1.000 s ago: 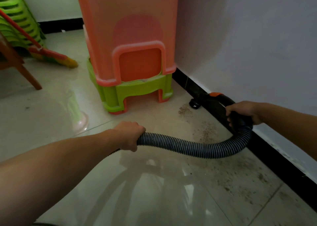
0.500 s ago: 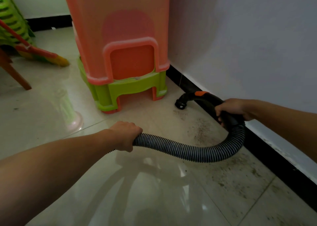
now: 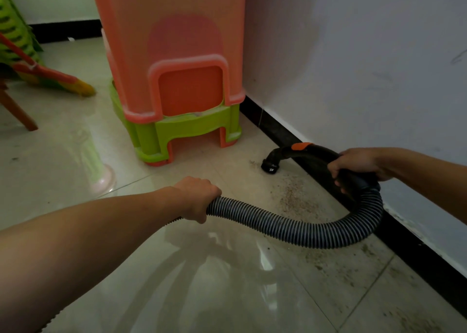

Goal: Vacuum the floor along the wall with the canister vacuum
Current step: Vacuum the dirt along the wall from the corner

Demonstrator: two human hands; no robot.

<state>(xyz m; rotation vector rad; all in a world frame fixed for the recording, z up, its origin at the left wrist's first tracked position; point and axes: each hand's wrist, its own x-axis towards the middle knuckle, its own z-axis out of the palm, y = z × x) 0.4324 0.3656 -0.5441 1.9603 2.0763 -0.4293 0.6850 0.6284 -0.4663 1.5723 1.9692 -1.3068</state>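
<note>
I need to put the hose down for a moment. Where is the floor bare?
Bare tile lies between the left hand, the stacked orange and green plastic stools and the broom. Along the black baseboard, the ribbed grey hose, nozzle and dirt crowd it.

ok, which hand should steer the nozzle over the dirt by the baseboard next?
Right. The right hand already grips the handle behind the nozzle, beside the dirt patch. The left hand only holds the hose farther back.

Grey-ribbed hose (image 3: 290, 225), orange stools (image 3: 174, 49)
</note>
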